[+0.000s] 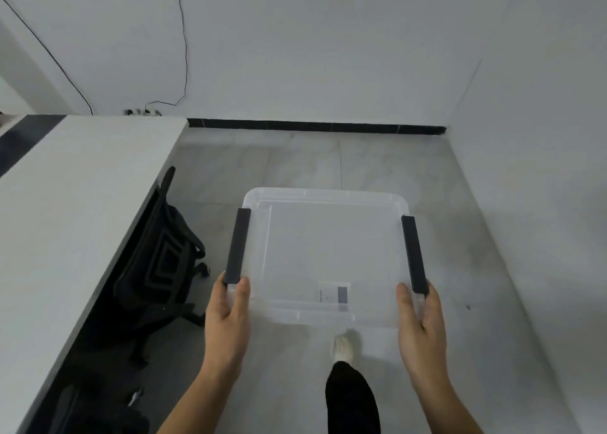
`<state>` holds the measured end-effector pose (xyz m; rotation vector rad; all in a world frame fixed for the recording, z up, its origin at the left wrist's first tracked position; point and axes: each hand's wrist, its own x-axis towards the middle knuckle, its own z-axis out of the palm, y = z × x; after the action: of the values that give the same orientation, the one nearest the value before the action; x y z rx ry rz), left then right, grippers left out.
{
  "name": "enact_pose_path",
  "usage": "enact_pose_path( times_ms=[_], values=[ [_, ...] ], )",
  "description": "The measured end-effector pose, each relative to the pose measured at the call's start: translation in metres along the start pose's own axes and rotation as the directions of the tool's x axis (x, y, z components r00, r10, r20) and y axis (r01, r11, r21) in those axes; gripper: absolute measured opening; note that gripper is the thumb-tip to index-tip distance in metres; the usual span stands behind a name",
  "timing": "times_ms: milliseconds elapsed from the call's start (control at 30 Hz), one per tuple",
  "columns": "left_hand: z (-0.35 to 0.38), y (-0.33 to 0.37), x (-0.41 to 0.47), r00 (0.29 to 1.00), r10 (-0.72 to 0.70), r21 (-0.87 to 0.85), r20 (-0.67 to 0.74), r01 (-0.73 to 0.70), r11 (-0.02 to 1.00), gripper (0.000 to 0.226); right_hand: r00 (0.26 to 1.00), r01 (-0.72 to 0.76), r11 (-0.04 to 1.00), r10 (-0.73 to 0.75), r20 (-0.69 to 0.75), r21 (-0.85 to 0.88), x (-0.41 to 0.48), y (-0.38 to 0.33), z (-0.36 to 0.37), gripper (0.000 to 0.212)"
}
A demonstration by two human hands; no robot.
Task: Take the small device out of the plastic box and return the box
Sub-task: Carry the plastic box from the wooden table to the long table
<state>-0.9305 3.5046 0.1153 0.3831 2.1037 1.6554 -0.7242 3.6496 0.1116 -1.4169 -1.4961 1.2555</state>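
A clear plastic box point(328, 253) with a see-through lid and two black side latches is held in the air over the floor, in front of me. My left hand point(228, 312) grips its near left edge just below the left black latch point(237, 246). My right hand point(422, 318) grips the near right edge below the right black latch point(414, 254). A small white label point(333, 292) shows on the lid near me. No small device is visible inside the box or elsewhere.
A white table point(65, 210) runs along the left, with a black office chair point(161, 262) tucked under its edge. Grey tiled floor point(361, 160) leads to a white wall with a black skirting. My leg and white shoe point(343, 348) show below the box.
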Motion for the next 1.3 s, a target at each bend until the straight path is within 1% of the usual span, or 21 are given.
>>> enact_pose_path(
  times_ms=[33, 133, 267, 433, 567, 667, 800, 900, 967, 1033, 1133, 1200, 1300],
  values=[
    [0.013, 0.003, 0.026, 1.000, -0.012, 0.002, -0.020, 0.012, 1.000, 0.038, 1.000, -0.002, 1.000, 0.002, 0.010, 0.010, 0.029, -0.002, 0.016, 0.050],
    [0.054, 0.014, 0.102, 0.997, -0.027, 0.011, -0.071, 0.028, 1.000, 0.029, 0.998, 0.001, 0.999, -0.003, 0.065, 0.035, 0.117, -0.012, 0.059, 0.047],
    [0.091, 0.048, 0.197, 0.979, -0.039, -0.001, -0.198, 0.039, 0.999, 0.033, 0.987, 0.010, 0.999, -0.015, 0.157, 0.031, 0.230, -0.057, 0.117, 0.046],
    [0.105, 0.085, 0.301, 0.943, -0.100, -0.081, -0.318, 0.078, 0.994, 0.028, 0.952, 0.030, 0.999, -0.023, 0.307, -0.019, 0.336, -0.126, 0.203, 0.046],
    [0.105, 0.096, 0.396, 0.900, -0.149, -0.112, -0.410, 0.112, 0.987, 0.030, 0.921, 0.054, 0.997, -0.026, 0.390, -0.061, 0.405, -0.157, 0.283, 0.045],
    [0.106, 0.092, 0.484, 0.894, -0.155, -0.111, -0.421, 0.119, 0.987, 0.041, 0.909, 0.111, 0.991, -0.073, 0.410, -0.069, 0.461, -0.168, 0.356, 0.046],
    [0.103, 0.104, 0.604, 0.906, -0.147, -0.131, -0.397, 0.102, 0.986, 0.030, 0.921, 0.114, 0.989, -0.070, 0.384, -0.093, 0.533, -0.194, 0.448, 0.044],
    [0.102, 0.127, 0.699, 0.913, -0.130, -0.097, -0.386, 0.100, 0.990, 0.032, 0.927, 0.138, 0.988, -0.104, 0.359, -0.071, 0.587, -0.232, 0.511, 0.044],
    [0.101, 0.146, 0.754, 0.929, -0.114, -0.099, -0.352, 0.084, 0.991, 0.033, 0.932, 0.124, 0.990, -0.093, 0.350, -0.067, 0.619, -0.252, 0.547, 0.042],
    [0.098, 0.163, 0.801, 0.927, -0.096, -0.083, -0.361, 0.071, 0.994, 0.033, 0.934, 0.130, 0.990, -0.106, 0.342, -0.047, 0.649, -0.267, 0.582, 0.042],
    [0.090, 0.175, 0.870, 0.898, -0.091, -0.074, -0.431, 0.066, 0.995, 0.029, 0.919, 0.129, 0.992, -0.112, 0.379, -0.018, 0.695, -0.289, 0.647, 0.037],
    [0.083, 0.175, 0.919, 0.873, -0.101, -0.068, -0.477, 0.078, 0.995, 0.029, 0.891, 0.141, 0.990, -0.128, 0.435, 0.002, 0.728, -0.299, 0.700, 0.034],
    [0.069, 0.171, 0.994, 0.821, -0.126, -0.086, -0.557, 0.095, 0.992, 0.036, 0.838, 0.163, 0.986, -0.150, 0.525, 0.022, 0.777, -0.309, 0.788, 0.046]
  ],
)
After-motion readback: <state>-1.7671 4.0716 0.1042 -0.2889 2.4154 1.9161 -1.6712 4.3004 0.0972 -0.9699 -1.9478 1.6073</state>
